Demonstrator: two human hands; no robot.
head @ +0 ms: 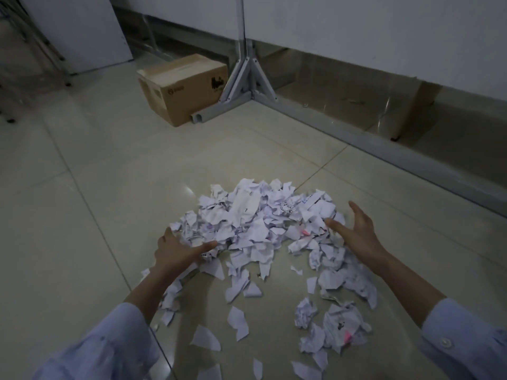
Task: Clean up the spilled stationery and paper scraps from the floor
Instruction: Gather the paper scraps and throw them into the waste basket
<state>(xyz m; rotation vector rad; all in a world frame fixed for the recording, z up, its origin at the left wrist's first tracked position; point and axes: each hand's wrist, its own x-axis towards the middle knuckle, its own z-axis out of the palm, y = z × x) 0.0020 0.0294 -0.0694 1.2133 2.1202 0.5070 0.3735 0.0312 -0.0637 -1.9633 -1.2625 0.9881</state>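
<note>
A heap of torn and crumpled white paper scraps (255, 220) lies on the tiled floor in front of me. My left hand (175, 249) rests against the heap's left edge, fingers spread and partly under scraps. My right hand (356, 229) is at the heap's right edge, palm turned inward, fingers apart, holding nothing. Looser scraps (237, 320) trail toward me. A crumpled wad (343, 323) with a pink mark lies near my right sleeve. Something small and pink (305, 231) shows inside the heap; I cannot tell what it is.
A brown cardboard box (182, 86) stands on the floor at the back. Beside it rises the grey metal foot of a partition (247, 78), whose base rail (384, 144) runs along the right. White panels line the back.
</note>
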